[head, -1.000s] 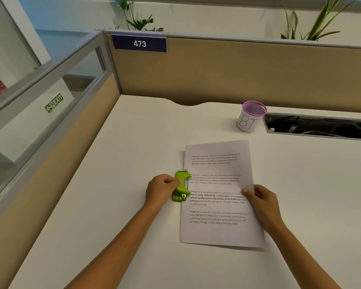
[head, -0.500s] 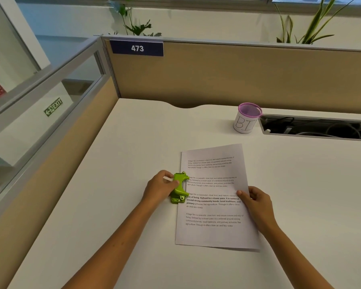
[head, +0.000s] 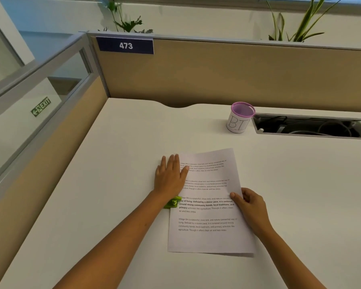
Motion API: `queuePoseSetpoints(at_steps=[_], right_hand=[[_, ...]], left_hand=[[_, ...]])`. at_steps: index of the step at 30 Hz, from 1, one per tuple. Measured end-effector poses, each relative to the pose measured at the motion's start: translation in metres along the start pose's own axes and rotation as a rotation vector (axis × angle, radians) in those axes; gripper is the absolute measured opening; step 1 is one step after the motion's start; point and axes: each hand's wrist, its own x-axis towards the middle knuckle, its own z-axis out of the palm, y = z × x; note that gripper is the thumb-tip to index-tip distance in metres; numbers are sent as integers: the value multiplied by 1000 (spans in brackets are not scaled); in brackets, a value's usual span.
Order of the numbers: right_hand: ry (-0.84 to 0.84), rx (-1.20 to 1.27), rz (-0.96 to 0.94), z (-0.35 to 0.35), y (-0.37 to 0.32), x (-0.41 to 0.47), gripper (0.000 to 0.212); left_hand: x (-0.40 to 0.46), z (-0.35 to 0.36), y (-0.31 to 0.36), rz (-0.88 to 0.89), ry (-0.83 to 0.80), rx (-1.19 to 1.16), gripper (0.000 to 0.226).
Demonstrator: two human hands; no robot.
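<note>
A printed white sheet of paper (head: 208,205) lies on the white desk (head: 123,153). A small green hole punch (head: 172,203) sits at the sheet's left edge, mostly hidden under my left wrist. My left hand (head: 170,176) lies flat with straight fingers over the punch, thumb on the paper's upper left part. My right hand (head: 248,207) pinches the sheet's right edge, thumb on top and fingers curled beneath.
A white cup with a purple rim (head: 239,117) stands at the back of the desk beside an open cable tray (head: 313,126). Beige partition panels (head: 217,74) wall the desk at the back and left.
My left hand let go of its grip on the green punch and now lies flat over it with fingers stretched forward. The right hand kept hold of the paper's edge.
</note>
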Motion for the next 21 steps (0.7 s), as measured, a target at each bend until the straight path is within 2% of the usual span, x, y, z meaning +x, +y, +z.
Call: queuePoseSetpoints(at_steps=[10, 14, 21], right_hand=[[24, -54, -13, 3, 5, 3, 13], [35, -63, -13, 3, 7, 4, 9], [49, -69, -2, 4, 12, 6, 12]], left_hand=[[1, 15, -13, -19, 99, -34, 56], [2, 19, -15, -46, 143, -60, 62], [11, 26, -16, -83, 197, -17, 60]])
